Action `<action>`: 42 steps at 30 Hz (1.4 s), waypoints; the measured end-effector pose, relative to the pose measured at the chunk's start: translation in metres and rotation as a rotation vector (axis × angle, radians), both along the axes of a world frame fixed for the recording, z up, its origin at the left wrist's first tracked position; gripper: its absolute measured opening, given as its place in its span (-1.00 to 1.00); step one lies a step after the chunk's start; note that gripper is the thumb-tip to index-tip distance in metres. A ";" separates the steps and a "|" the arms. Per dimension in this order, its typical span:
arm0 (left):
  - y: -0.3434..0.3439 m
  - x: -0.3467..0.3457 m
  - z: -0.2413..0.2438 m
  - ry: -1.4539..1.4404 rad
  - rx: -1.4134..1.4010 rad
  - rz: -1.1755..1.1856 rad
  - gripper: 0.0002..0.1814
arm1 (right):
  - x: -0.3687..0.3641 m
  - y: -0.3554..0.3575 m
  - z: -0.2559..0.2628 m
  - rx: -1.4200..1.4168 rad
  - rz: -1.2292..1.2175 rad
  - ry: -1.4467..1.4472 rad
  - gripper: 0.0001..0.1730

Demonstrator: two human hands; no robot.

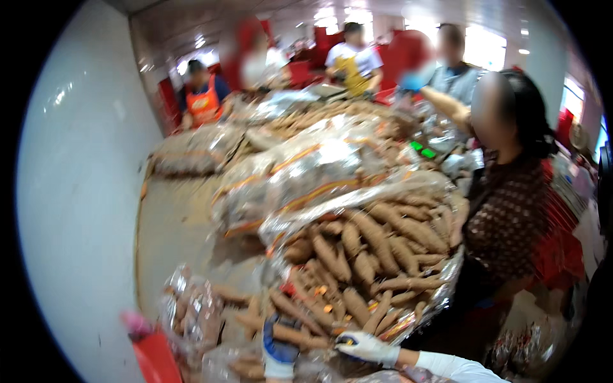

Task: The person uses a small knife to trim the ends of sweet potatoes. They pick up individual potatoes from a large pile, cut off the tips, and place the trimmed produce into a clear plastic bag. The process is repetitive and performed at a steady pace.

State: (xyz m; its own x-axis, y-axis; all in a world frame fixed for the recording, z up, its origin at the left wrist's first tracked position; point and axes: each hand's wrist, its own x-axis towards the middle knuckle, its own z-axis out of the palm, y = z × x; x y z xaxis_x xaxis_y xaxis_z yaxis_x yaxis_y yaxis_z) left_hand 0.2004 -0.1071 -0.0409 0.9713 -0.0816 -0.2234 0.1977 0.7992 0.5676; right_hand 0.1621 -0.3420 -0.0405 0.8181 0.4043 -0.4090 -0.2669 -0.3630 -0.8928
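Note:
My left hand [280,347], in a blue and white work glove, is closed around a long brown root tuber [301,336] that lies crosswise before me. At the tuber's right end is my right hand [371,348], in a white glove with a dark palm. Its fingers are curled on a small yellow-and-dark object [350,341], too blurred to name. Just beyond both hands, an opened clear plastic sack [448,292] spills a heap of similar tubers [373,244]. Cut orange tuber faces [328,309] show among them. Loose tubers [252,311] lie left of my left hand.
Full clear plastic sacks [306,177] are piled behind the heap. A smaller plastic bag of tubers [191,306] stands left, near a red object [155,354] and a white wall [86,191]. A co-worker [507,201] stands close on the right; several other people work beyond.

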 end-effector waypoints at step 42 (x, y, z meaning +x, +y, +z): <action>-0.034 0.000 0.100 -0.448 1.313 -0.317 -0.57 | 0.057 -0.024 0.103 -0.418 -0.006 -0.955 -0.39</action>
State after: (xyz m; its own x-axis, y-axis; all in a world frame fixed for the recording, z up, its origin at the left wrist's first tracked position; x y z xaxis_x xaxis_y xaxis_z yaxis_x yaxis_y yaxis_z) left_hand 0.2000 -0.1410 0.0592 0.9591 -0.2830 0.0102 -0.1251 -0.3911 0.9118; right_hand 0.2187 -0.3665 0.0629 0.8766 0.3742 0.3026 0.4812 -0.6930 -0.5368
